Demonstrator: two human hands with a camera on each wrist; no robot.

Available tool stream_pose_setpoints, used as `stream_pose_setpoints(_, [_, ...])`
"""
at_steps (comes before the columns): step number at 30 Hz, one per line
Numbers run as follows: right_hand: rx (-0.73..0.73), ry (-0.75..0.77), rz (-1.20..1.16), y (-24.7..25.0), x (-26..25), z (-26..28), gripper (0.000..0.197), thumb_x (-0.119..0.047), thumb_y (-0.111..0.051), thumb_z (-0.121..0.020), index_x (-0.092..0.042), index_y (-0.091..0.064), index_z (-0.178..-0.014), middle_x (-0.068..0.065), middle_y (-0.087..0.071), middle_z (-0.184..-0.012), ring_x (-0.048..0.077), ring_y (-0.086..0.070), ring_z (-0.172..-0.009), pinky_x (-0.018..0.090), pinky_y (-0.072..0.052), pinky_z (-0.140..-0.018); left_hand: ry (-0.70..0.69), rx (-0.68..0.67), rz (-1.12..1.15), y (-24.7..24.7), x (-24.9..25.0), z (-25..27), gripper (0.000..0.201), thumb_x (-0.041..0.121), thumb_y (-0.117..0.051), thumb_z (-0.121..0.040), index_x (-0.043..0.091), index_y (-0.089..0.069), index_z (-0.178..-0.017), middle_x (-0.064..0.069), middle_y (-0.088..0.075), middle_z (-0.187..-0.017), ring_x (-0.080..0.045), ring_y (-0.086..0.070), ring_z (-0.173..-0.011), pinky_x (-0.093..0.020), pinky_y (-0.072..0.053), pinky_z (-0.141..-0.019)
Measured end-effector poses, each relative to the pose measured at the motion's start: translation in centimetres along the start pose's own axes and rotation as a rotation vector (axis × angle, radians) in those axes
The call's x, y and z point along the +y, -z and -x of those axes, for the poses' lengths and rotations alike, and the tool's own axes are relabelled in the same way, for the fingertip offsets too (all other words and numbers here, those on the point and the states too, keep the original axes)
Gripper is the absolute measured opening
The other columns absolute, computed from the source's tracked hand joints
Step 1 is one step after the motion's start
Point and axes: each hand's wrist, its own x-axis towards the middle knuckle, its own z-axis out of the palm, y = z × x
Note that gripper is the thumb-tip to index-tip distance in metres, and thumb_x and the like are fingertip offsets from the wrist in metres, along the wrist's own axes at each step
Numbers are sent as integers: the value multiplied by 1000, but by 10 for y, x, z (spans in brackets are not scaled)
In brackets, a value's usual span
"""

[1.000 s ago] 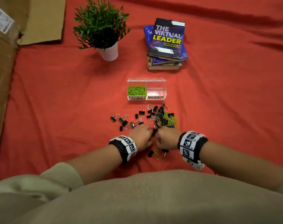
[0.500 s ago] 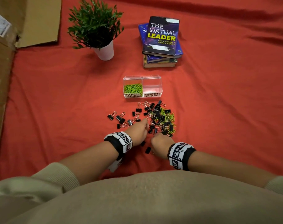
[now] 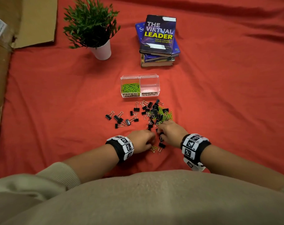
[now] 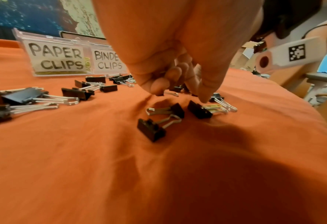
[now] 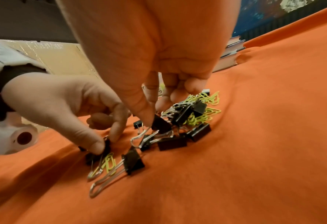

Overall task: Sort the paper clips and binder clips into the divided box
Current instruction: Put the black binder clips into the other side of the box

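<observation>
The clear divided box (image 3: 156, 77) has green paper clips (image 3: 130, 87) in its left cell, labelled PAPER CLIPS (image 4: 56, 58). Its right cell, labelled BINDER CLIPS, looks bare. In front of it lies a mixed pile (image 3: 156, 112) of black binder clips and green paper clips (image 5: 199, 116). My left hand (image 3: 151, 140) pinches a black binder clip (image 5: 106, 145) between thumb and forefinger at the pile's near edge, beside a few paper clips (image 5: 108, 162). My right hand (image 3: 159, 129) has curled fingers, its thumb against another binder clip (image 5: 160, 124).
More binder clips (image 3: 120, 119) are scattered left of the pile on the red cloth (image 3: 227, 111). A potted plant (image 3: 96, 30) and a stack of books (image 3: 159, 41) stand beyond the box. Cardboard (image 3: 2, 62) lies along the left edge.
My left hand has drawn back toward my body to the loose clips near the pile's edge. My right hand has reached forward into the near side of the pile.
</observation>
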Motion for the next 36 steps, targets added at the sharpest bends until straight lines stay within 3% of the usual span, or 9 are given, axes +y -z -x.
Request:
stream_pose_setpoints(7, [32,-34,-79,4,10,7,17,-14,-58,-81,-17,-57,-98,-4,-52,-93,20,-49,-101,30,-43,-82,-78,-21,-157,-12,8,-2,27,24,-54,-90,12,-55,-114,-7,-57,-119,-28,-54,-113,-40,-46,-89])
stream_pose_setpoints(12, [-26,-13,-177,0,3,4,25,-10,-57,-82,-15,-60,-107,-1,-58,-92,13,-49,-87,30,-46,-81,-50,-27,-255,-10,3,-2,21,16,-45,-95,7,-52,-112,-11,-56,-118,-31,-55,-110,-43,-47,-86])
stream_pose_setpoints(18, [38,-13,-238,7,5,1,12,-11,-57,-82,-18,-60,-91,-2,-61,-82,16,-57,-72,34,-52,-69,106,-15,-35,4,-19,7,18,24,-47,-93,12,-54,-105,-8,-59,-112,-27,-57,-104,-36,-46,-87])
stream_pose_setpoints(21, [-16,-8,-156,6,6,3,12,-12,-53,-81,-18,-60,-89,-7,-57,-78,15,-55,-72,31,-49,-66,154,8,93,12,-27,11,10,19,-49,-90,14,-56,-95,-3,-59,-99,-20,-56,-92,-27,-41,-77])
stream_pose_setpoints(24, [36,-80,-83,6,14,6,8,-19,-52,-82,-19,-58,-86,-8,-56,-73,16,-55,-69,27,-41,-58,233,105,260,18,-33,13,5,16,-50,-87,16,-51,-83,3,-53,-80,-17,-51,-75,-25,-35,-62])
stream_pose_setpoints(29, [-13,-197,60,3,25,8,10,-31,-54,-82,-21,-54,-79,-3,-59,-74,20,-57,-71,29,-45,-59,329,203,435,22,-34,10,12,11,-54,-86,17,-47,-78,4,-53,-71,-15,-49,-65,-27,-40,-63])
stream_pose_setpoints(31, [-33,-171,21,-3,24,8,6,-27,-53,-82,-21,-56,-82,-4,-59,-77,21,-60,-76,31,-47,-62,311,211,494,22,-31,8,14,7,-52,-87,19,-48,-81,6,-53,-72,-12,-47,-62,-25,-41,-62])
stream_pose_setpoints(34, [-19,-89,-119,-6,18,5,6,-22,-55,-85,-20,-59,-90,-11,-52,-69,16,-57,-72,28,-45,-62,304,217,638,19,-25,6,27,5,-44,-91,24,-59,-104,8,-48,-66,-7,-39,-49,-12,-34,-43])
stream_pose_setpoints(36, [11,-77,-200,-4,16,3,8,-19,-56,-86,-20,-60,-93,-12,-51,-64,11,-52,-63,24,-40,-57,309,195,679,17,-23,5,38,6,-41,-92,29,-65,-110,6,-47,-61,-9,-34,-44,-17,-29,-38])
